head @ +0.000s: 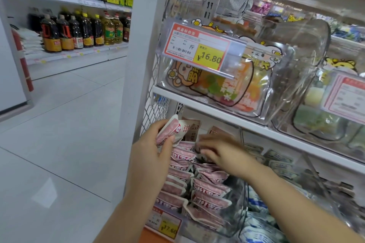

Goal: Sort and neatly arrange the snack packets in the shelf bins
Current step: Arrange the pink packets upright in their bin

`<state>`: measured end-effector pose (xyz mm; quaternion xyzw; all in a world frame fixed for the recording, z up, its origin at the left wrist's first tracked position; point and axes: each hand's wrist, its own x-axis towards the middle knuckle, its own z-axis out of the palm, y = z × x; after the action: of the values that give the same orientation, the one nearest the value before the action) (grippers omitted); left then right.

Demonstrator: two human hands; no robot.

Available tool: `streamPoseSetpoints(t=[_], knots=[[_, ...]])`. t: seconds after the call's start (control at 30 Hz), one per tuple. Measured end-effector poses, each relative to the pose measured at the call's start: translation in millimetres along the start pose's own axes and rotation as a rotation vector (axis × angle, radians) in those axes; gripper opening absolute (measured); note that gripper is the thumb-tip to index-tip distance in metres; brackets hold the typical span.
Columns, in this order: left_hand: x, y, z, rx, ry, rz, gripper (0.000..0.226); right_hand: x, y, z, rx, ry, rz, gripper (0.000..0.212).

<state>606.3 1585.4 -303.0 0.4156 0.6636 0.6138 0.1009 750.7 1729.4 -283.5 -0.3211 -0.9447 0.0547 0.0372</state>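
Sorting step: judged part-way; rows of pink packets (209, 185) stand in the clear bin (235, 221) under the left end of the white shelf board (276, 132).
Left hand (156, 144): clamped on a held bunch (171, 130) of pink packets, above the bin's rear left corner.
Right hand (219, 150): blurred, down at the bin's back edge; grip cannot be told.
Next move: judged, seating the bunch upright, aligned with the rows.

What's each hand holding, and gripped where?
Left hand grips a pink-and-white snack packet by its lower end, thumb across the front. Right hand is blurred, down among the stacked pink packets; whether it holds one cannot be told.
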Motion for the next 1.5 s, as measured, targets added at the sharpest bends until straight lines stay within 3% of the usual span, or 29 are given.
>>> streamPoseSetpoints(t=[0.07, 0.17, 0.3, 0.4, 0.5, 0.6, 0.7, 0.8, 0.87, 1.0, 1.17, 1.27, 1.33, 1.5], knots=[[-0.4, -1.9, -1.0, -0.014, 0.016, -0.009, 0.038, 2.9, 12.4, 3.8, -0.107, -0.011, 0.053, 0.021], [0.5, -3.3, -2.8, -0.024, 0.022, -0.011, 0.038, 10.3, 20.1, 0.7, -0.061, -0.059, 0.2, 0.021], [0.5, -5.2, -6.3, -0.031, 0.033, -0.009, 0.036, 18.9, 6.6, -4.2, -0.084, -0.193, 0.144, 0.031], [1.2, -4.7, -6.2, -0.045, 0.032, -0.002, 0.036, 29.6, -3.1, -13.8, 0.254, -0.068, 0.227, 0.024], [1.3, -6.0, -2.0, -0.023, 0.033, 0.015, 0.037, 55.6, -0.9, -6.2, 0.212, -0.001, 0.151, 0.024], [1.1, -5.3, 0.6, -0.021, 0.023, 0.021, 0.04, 78.8, 1.3, 5.7, 0.193, -0.246, 0.092, 0.04], [3.7, -4.3, 0.3, -0.003, 0.034, 0.042, 0.043, 95.2, -5.6, 7.9, -0.03, -0.475, 0.099, 0.053], [7.0, -7.0, 0.5, 0.025, 0.043, 0.039, 0.045, 101.8, -5.4, 12.8, -0.081, -0.531, 0.155, 0.042], [8.6, -9.7, 1.1, 0.045, 0.045, 0.042, 0.04, 99.9, -0.5, 15.0, -0.018, -0.462, 0.187, 0.024], [8.9, -10.8, 1.8, 0.063, 0.051, 0.056, 0.039, 90.7, 8.6, 21.3, 0.077, -0.248, 0.255, 0.037], [6.5, -7.2, -1.0, 0.029, 0.053, 0.075, 0.041, 74.6, 4.6, 20.1, 0.292, -0.003, 0.349, 0.008], [4.4, -5.5, -1.4, 0.009, 0.052, 0.072, 0.039, 56.7, 1.1, 13.4, 0.41, 0.257, 0.48, 0.022], [2.3, -3.6, -1.4, 0.003, 0.055, 0.072, 0.04, 43.1, -2.8, 9.3, 0.425, 0.341, 0.539, 0.024], [-6.4, -0.5, -1.4, 0.019, 0.026, 0.037, 0.043, -14.5, -13.6, 1.5, 0.598, 0.602, 0.439, 0.02]])
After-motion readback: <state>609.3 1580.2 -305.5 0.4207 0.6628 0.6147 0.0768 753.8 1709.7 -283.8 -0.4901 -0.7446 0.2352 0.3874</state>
